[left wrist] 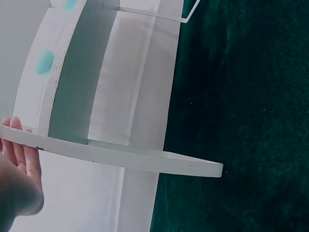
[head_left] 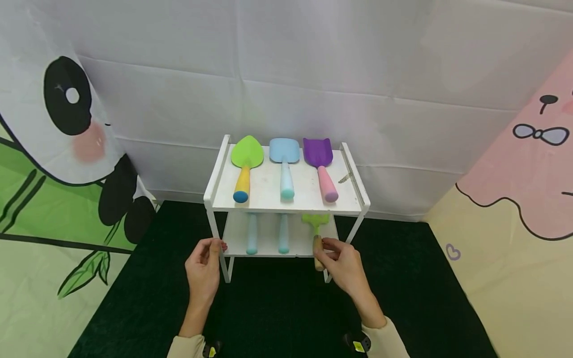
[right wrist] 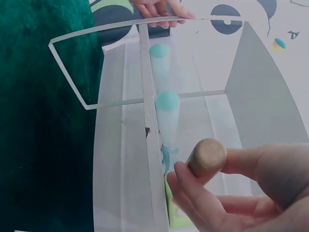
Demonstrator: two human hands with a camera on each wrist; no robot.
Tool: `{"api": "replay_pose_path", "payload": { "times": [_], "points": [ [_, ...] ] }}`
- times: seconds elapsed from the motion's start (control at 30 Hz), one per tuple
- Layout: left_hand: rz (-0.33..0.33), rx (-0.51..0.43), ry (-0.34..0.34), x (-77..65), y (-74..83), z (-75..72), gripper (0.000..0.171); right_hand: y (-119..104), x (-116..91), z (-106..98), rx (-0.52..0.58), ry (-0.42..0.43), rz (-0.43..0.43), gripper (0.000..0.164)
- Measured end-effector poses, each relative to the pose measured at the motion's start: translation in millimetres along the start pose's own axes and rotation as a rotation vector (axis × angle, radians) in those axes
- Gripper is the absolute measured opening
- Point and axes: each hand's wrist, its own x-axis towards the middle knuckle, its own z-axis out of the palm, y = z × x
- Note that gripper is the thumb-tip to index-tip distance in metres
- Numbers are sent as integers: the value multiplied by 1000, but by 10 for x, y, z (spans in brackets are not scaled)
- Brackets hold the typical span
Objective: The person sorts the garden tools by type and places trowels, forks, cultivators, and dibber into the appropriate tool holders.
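Observation:
My right hand point(head_left: 345, 262) pinches the tan handle of a green toy rake point(head_left: 317, 228) between thumb and fingers, at the right of the lower shelf. The handle's round end point(right wrist: 210, 157) faces the right wrist view, and the green head lies back under the upper board. At the other side, my left hand point(head_left: 203, 271) holds the left front leg of the white shelf rack point(head_left: 286, 211), its fingers point(left wrist: 18, 145) passing behind the bar. Two light-blue handles point(head_left: 252, 236) lie on the lower shelf between the hands, their far ends hidden by the top board.
On the upper shelf lie a green shovel with a yellow handle point(head_left: 243, 171), a light-blue shovel point(head_left: 285, 166) and a purple shovel with a pink handle point(head_left: 321, 169). Behind the rack hangs a white cloth wall point(head_left: 295, 114). Dark green carpet point(head_left: 277, 308) covers the floor.

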Motion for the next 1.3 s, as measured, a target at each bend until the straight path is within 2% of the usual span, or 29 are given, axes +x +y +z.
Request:
{"api": "replay_pose_path", "payload": {
  "times": [0.17,0.53,0.73,1.0,1.3],
  "points": [
    [3,-7,-4,13,-90,-16,22,-24,40,65,-68,48,-55,26],
    [-3,-10,0,4,-82,-12,21,-94,195,205,-241,185,-114,22],
    [-7,-5,-5,2,-65,-13,24,-70,297,290,-359,249,-214,17],
    [-15,1,-3,0,-47,-14,23,-81,386,335,-409,263,-219,22],
    [-11,-1,-14,15,-89,-24,27,-23,440,372,-465,300,-245,19]
  ]
}}
